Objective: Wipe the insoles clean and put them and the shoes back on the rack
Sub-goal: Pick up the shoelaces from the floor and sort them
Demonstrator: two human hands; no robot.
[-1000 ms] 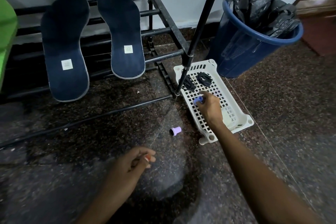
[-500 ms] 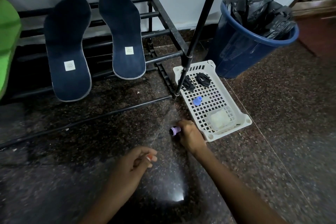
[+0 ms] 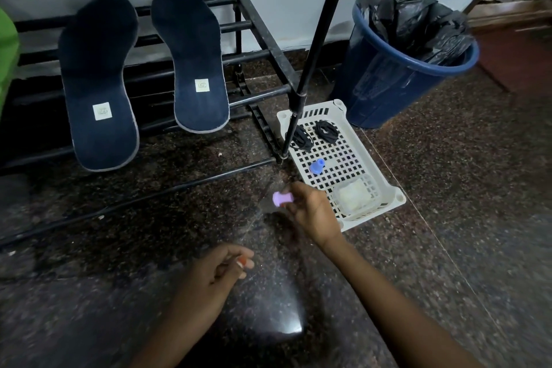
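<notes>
Right hand (image 3: 313, 212) pinches small purple cap (image 3: 281, 199). Left hand (image 3: 215, 275) curled, hold unclear. Insoles (image 3: 191, 63) lean on rack (image 3: 264, 31) beyond both hands; likely light, bendy: grip edges near middle.

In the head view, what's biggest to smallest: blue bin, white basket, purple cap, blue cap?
1. blue bin
2. white basket
3. purple cap and blue cap: they look alike, so not ranked.
</notes>
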